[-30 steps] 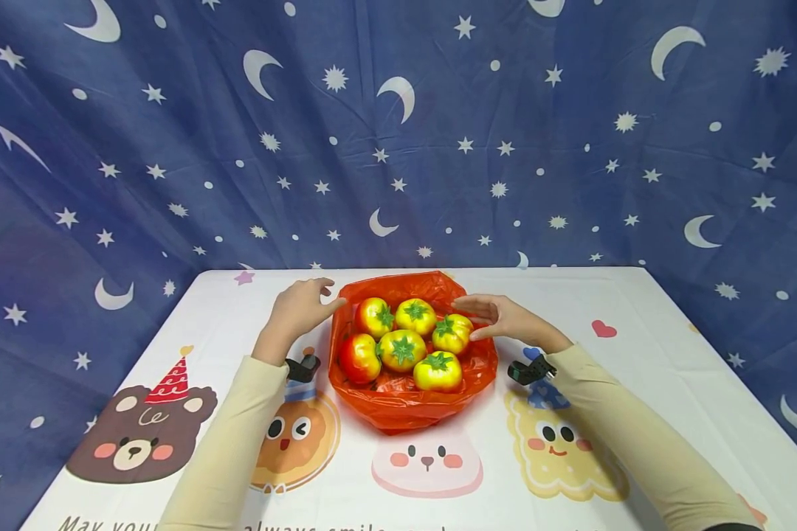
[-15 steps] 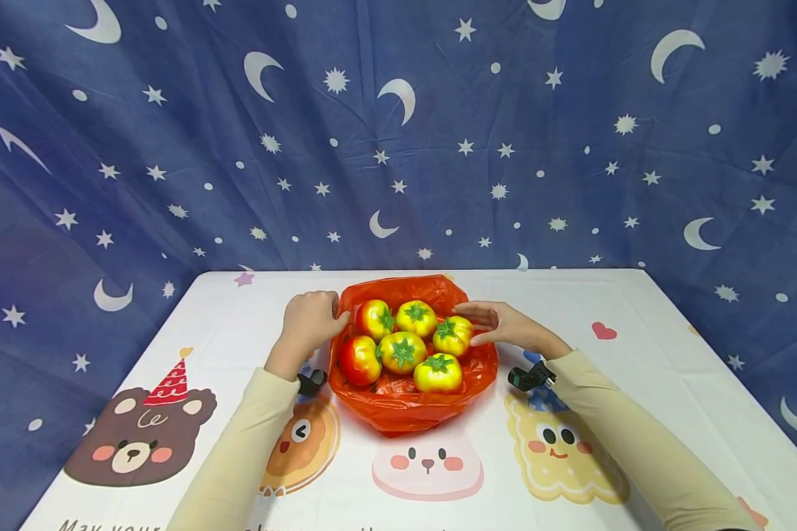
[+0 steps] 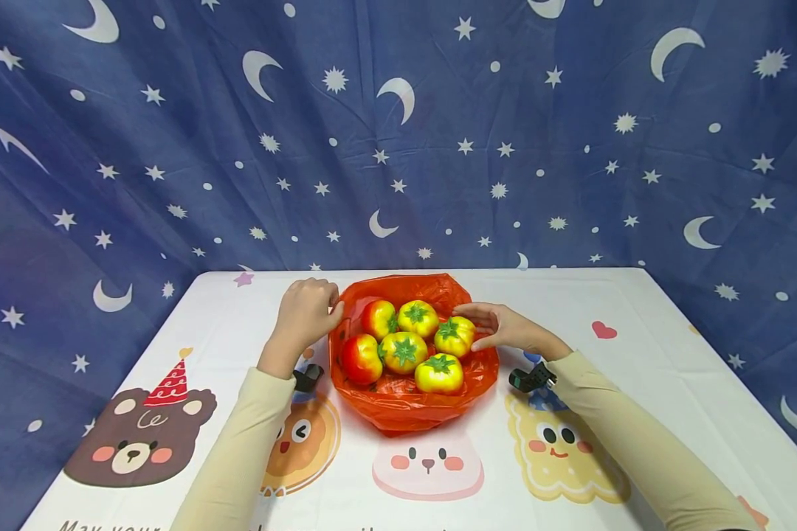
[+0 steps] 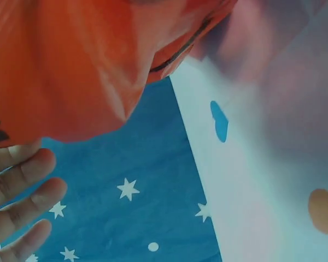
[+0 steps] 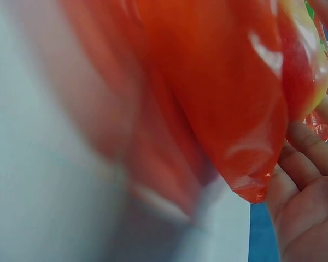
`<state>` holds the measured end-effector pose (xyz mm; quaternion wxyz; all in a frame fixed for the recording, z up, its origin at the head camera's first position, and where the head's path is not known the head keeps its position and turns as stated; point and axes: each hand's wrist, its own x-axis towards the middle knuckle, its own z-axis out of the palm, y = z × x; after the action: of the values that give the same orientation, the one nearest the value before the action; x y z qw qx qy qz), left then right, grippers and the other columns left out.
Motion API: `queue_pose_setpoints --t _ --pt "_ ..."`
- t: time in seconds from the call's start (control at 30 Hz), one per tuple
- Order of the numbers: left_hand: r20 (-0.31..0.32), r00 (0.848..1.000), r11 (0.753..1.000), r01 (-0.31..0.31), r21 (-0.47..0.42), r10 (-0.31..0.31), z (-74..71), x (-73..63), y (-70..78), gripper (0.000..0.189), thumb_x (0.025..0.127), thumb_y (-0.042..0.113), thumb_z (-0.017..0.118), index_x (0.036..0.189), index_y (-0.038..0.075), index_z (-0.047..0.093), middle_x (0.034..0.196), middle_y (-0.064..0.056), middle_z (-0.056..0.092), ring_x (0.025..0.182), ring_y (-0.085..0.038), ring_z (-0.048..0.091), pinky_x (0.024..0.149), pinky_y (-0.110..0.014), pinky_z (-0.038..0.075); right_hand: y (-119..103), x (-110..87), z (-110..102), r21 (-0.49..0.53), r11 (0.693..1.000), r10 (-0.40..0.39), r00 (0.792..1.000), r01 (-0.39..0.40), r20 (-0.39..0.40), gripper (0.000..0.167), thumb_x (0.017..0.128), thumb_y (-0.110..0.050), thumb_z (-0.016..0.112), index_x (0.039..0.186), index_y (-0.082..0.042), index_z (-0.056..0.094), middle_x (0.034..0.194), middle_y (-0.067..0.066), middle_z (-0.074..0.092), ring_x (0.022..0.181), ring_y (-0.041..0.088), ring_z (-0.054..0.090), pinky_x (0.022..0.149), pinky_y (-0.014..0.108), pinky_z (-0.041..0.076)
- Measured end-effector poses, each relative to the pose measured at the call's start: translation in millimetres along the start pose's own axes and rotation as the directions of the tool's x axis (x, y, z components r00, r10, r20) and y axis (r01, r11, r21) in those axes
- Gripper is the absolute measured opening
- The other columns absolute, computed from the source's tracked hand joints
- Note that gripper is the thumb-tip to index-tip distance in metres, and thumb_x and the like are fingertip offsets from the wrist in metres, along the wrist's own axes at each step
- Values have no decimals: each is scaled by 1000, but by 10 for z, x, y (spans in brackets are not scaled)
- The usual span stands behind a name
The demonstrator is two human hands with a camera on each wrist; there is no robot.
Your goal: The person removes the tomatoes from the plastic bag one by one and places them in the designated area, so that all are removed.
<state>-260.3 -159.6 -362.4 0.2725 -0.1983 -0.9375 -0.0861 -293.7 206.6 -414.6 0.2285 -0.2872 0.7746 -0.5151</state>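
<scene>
A red plastic bag [image 3: 398, 409] stands wide open in the middle of the table, with several shiny yellow-and-red tomatoes [image 3: 404, 351] with green leafy tops inside. At its left rim, my left hand [image 3: 303, 313] pinches the plastic with thumb and bent fingers; in the left wrist view some fingers [image 4: 35, 199] show just under the bag's edge. On the right side my right hand [image 3: 510, 326] reaches over the rim, thumb and fingers either side of the rightmost tomato [image 3: 455, 336]. The right wrist view shows its fingers [image 5: 311, 147] against that tomato, beside the bag's hanging corner.
A white tablecloth [image 3: 591, 287] printed with cartoon faces, a heart and lettering covers the table. Behind it hangs a blue curtain [image 3: 398, 206] with white moons and stars. Each wrist wears a black strap with a small device.
My left hand has moved from beside the bag onto its left rim, fingers bending in, then drawn slightly left; the rim there is pulled outward. The right hand has barely moved.
</scene>
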Motion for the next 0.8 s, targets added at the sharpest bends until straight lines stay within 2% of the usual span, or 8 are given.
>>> queue_pose_setpoints --t 0.23,0.33,0.6,0.8 --pt "-38 997 993 -64 100 69 -22 29 20 22 75 10 63 57 8 50 54 -6 49 58 -28 53 58 -37 41 18 21 6 3 1000 2 1000 -2 9 75 78 -12 73 141 0 35 147 23 36 136 40 35 109 45 32" --pt "-69 994 988 -72 137 82 -23 41 53 20 75 10 62 59 6 51 55 -9 52 58 -29 53 55 -38 41 25 27 13 -9 1000 -3 1000 3 12 74 78 -12 73 141 0 35 146 23 37 135 40 36 108 46 33" --pt "-154 987 982 -20 187 49 -18 42 127 20 77 11 63 61 2 56 58 -14 59 62 -31 55 59 -40 44 23 42 44 -36 999 -11 999 12 33 77 78 -13 74 142 0 34 146 23 37 132 40 40 107 47 36" --pt "-195 981 982 15 186 21 -26 31 152 23 77 10 64 56 3 55 54 -13 58 62 -31 55 62 -41 44 10 38 51 -54 998 -9 999 11 44 78 78 -14 74 142 -1 32 146 23 37 131 40 41 107 49 36"
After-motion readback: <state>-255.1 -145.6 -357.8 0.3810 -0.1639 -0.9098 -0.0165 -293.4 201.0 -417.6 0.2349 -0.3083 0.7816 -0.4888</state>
